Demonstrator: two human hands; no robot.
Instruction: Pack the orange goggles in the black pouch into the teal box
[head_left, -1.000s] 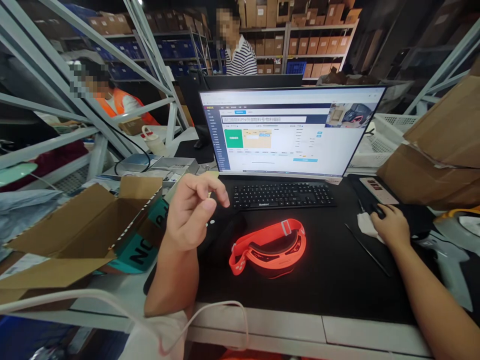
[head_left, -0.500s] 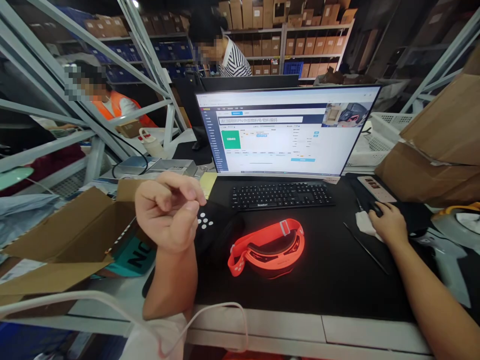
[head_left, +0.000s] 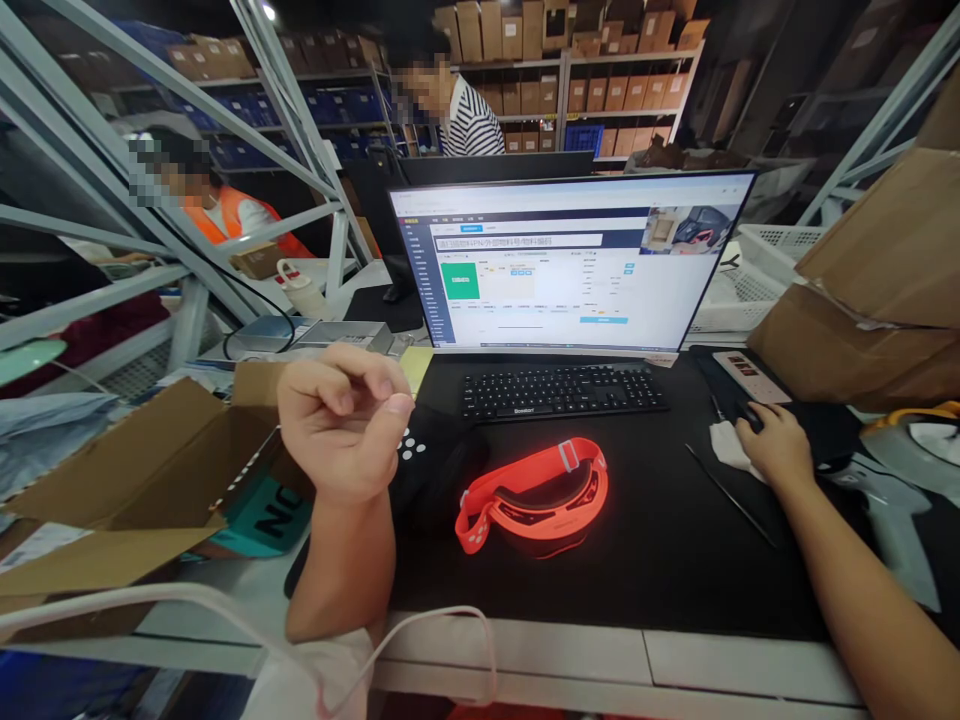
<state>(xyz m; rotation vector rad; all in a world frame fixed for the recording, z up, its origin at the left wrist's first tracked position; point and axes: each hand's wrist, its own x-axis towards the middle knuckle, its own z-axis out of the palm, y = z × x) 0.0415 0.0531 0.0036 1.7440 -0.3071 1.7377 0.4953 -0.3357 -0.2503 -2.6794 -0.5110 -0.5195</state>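
My left hand [head_left: 341,425] is raised above the left side of the desk mat, with curled fingers and the thumb against the index finger. I see nothing held in it. Under my right hand [head_left: 776,445] is a dark computer mouse [head_left: 754,420], mostly covered by the fingers. Orange goggles [head_left: 551,510] with an orange strap rest on the black mat between my hands. Beside my left wrist lies a black cloth item [head_left: 431,470] with white dots, partly hidden by the hand.
A monitor [head_left: 555,270] stands behind a black keyboard [head_left: 562,390]. On the left is an open cardboard box [head_left: 127,470] with a teal box [head_left: 262,510] beside it. A thin dark rod [head_left: 731,497] and a handheld scanner [head_left: 892,520] lie right. Two people are beyond the desk.
My left hand has shifted very slightly right, its thumb moving along the index finger. My right hand stays on the mouse, and the goggles have not moved.
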